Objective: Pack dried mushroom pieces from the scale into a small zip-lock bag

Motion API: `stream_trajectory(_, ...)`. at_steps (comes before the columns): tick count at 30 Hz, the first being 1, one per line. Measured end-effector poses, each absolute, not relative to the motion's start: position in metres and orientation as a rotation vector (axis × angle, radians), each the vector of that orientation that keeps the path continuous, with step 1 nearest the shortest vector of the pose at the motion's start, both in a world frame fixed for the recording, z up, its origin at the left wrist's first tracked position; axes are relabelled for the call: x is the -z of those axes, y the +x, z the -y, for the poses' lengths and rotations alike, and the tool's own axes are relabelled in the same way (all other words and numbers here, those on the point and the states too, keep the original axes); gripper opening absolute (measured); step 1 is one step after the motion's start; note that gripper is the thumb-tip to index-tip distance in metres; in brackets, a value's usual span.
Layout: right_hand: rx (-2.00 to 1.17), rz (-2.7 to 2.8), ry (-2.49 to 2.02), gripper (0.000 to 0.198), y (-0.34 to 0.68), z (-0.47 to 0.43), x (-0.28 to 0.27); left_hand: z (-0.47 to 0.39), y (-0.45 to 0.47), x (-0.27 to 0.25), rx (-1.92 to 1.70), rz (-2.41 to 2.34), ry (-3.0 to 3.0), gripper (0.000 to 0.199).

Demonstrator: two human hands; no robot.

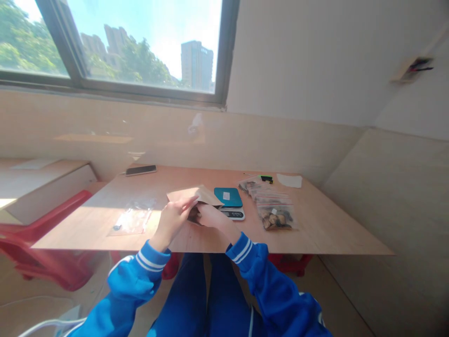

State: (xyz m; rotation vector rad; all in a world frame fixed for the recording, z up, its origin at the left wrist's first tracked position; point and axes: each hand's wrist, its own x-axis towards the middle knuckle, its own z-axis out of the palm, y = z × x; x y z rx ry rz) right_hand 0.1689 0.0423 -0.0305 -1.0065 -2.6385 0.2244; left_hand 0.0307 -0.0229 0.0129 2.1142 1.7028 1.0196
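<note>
your blue-sleeved left hand point(172, 219) and right hand point(210, 217) both grip a flat brown paper pouch point(196, 194) just beside the teal-topped digital scale point(229, 202) on the wooden table point(326, 224).

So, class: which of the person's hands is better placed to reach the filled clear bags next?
Probably the right hand: the filled clear bags lie on its side, beyond the scale.
</note>
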Motion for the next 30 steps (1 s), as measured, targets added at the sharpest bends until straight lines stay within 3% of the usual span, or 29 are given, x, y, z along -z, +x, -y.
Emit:
stream_trajectory(5,-0.249,2.714,-0.951,0.028,0.173,-0.037,0.026,0.023,0.031,-0.013,-0.998,-1.703,2.128,0.038)
stream_trajectory(17,-0.145,2.541,-0.851,0.012,0.184,-0.017,0.013,0.011,0.024,-0.021,-1.098,-1.52,2.201,0.036)
stream_trajectory(30,-0.842,1.688,-0.767,0.021,0.226,0.009,-0.019,-0.009,0.014,-0.043,-1.012,-1.55,2.076,0.04)
